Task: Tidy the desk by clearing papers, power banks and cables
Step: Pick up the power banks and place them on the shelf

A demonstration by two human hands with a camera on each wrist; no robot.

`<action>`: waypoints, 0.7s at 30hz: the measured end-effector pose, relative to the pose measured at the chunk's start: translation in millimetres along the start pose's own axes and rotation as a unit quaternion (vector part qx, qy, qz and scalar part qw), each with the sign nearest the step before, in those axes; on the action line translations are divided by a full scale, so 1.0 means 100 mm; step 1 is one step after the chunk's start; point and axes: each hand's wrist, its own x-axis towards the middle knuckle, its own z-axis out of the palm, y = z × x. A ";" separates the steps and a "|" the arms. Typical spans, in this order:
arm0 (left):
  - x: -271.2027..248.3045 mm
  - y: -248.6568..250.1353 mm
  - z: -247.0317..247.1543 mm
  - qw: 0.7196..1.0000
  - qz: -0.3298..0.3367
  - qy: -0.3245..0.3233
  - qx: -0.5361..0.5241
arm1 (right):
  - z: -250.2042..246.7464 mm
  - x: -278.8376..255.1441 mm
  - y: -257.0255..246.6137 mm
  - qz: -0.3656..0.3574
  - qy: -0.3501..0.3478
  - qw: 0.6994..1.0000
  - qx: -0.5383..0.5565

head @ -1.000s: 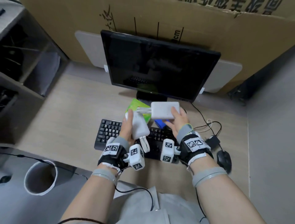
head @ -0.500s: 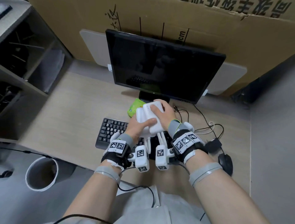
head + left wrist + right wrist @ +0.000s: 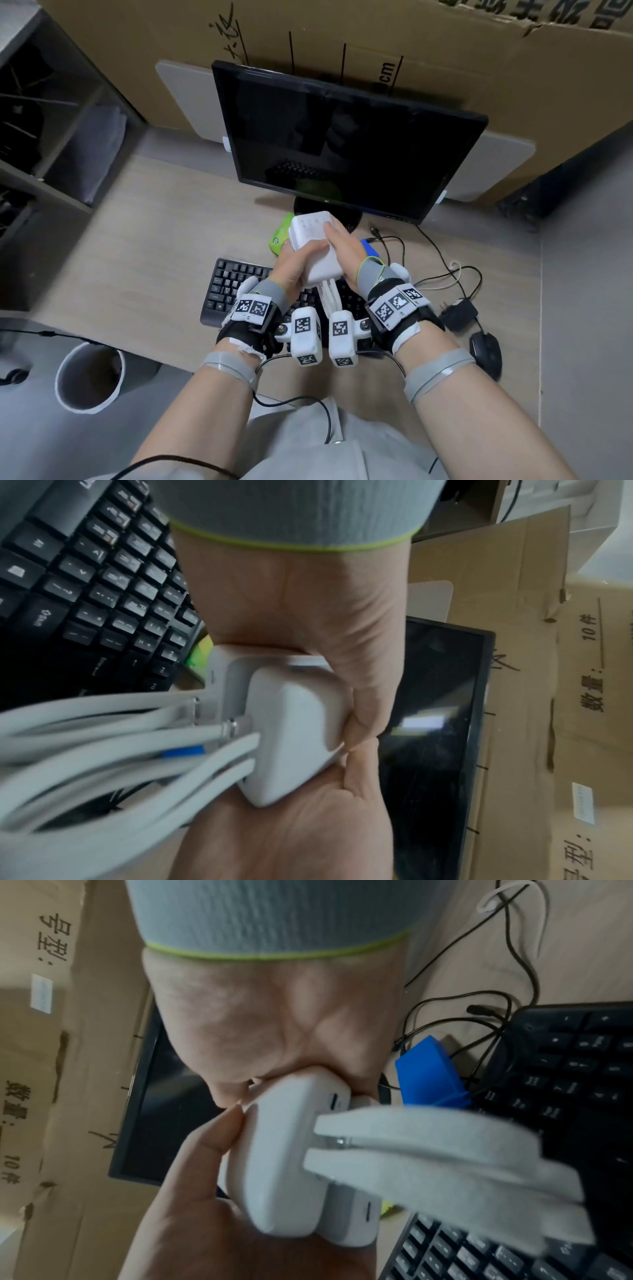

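Observation:
Two white power banks (image 3: 317, 246) lie stacked flat against each other, held in the air above the black keyboard (image 3: 233, 284), in front of the monitor. My left hand (image 3: 298, 260) grips the stack from the left, with its thumb over the top face. From the right my right hand (image 3: 342, 243) clasps it, fingers on top. White flat cables (image 3: 330, 294) hang from the banks' near end. The left wrist view shows both banks (image 3: 294, 729) and the cable loops (image 3: 120, 739). In the right wrist view the stack (image 3: 284, 1164) sits between both palms.
A green packet (image 3: 281, 233) and a blue object (image 3: 370, 247) lie behind the keyboard. Black cables (image 3: 445, 274), a black adapter (image 3: 459, 310) and a mouse (image 3: 485, 353) lie at the right. The monitor (image 3: 342, 144) stands at the back, a white bin (image 3: 89, 377) sits below left, and shelves (image 3: 51, 154) are at far left.
One second ago each hand held its own power bank apart. The hands came together, the banks were stacked, and both hands now hold the stack.

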 end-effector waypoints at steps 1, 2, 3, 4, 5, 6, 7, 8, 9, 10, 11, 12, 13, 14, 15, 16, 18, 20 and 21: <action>0.03 0.01 -0.01 1.000 -0.010 0.004 -0.004 | 0.01 0.01 -0.02 0.029 0.009 0.999 0.014; 0.05 0.02 -0.01 1.000 -0.024 0.006 -0.008 | 0.02 0.03 -0.04 0.063 0.017 0.998 0.020; 0.08 0.02 -0.02 0.999 -0.036 0.009 -0.007 | 0.03 0.03 -0.06 0.090 0.017 0.996 0.023; 0.12 0.01 -0.04 0.999 -0.048 0.017 -0.005 | 0.04 0.07 -0.06 0.102 0.006 0.995 0.020; 0.16 -0.01 -0.06 0.998 -0.055 0.027 0.000 | 0.05 0.09 -0.07 0.104 -0.007 0.994 0.016; 0.19 -0.01 -0.08 0.998 -0.059 0.038 0.000 | 0.06 0.12 -0.07 0.103 -0.023 0.994 0.021; 0.23 -0.02 -0.10 0.997 -0.058 0.046 -0.001 | 0.07 0.15 -0.07 0.100 -0.035 0.994 0.039; 0.28 -0.02 -0.12 0.997 -0.059 0.048 -0.003 | 0.06 0.22 -0.05 0.095 -0.033 0.993 0.058; 0.33 -0.02 -0.12 0.997 -0.059 0.048 -0.005 | 0.04 0.29 -0.02 0.090 -0.016 0.993 0.079; 0.35 -0.02 -0.13 0.997 -0.058 0.051 -0.006 | -0.01 0.36 0.03 0.087 0.024 0.992 0.085; 0.39 -0.01 -0.14 0.997 -0.060 0.053 -0.004 | -0.08 0.45 0.10 0.081 0.073 0.991 0.078; 0.47 0.00 -0.15 0.996 -0.065 0.057 -0.002 | -0.18 0.58 0.17 0.086 0.133 0.987 0.034; 0.53 0.01 -0.16 0.996 -0.070 0.059 0.001 | -0.27 0.70 0.28 0.096 0.189 0.977 -0.028; 0.59 0.01 -0.17 0.995 -0.076 0.061 0.004 | -0.35 0.79 0.39 0.127 0.233 0.960 -0.092; 0.64 0.02 -0.18 0.995 -0.082 0.062 0.007 | -0.42 0.87 0.51 0.163 0.262 0.940 -0.143; 0.71 0.02 -0.20 0.994 -0.090 0.064 0.008 | -0.45 0.95 0.59 0.206 0.276 0.924 -0.164; 0.81 0.00 -0.24 0.992 -0.108 0.069 0.008 | -0.43 1.13 0.76 0.247 0.293 0.906 -0.181; 0.88 -0.02 -0.30 0.990 -0.116 0.079 0.008 | -0.36 1.22 0.77 0.265 0.271 0.903 -0.200; 0.91 -0.03 -0.33 0.989 -0.119 0.085 0.006 | -0.34 1.28 0.80 0.282 0.247 0.904 -0.207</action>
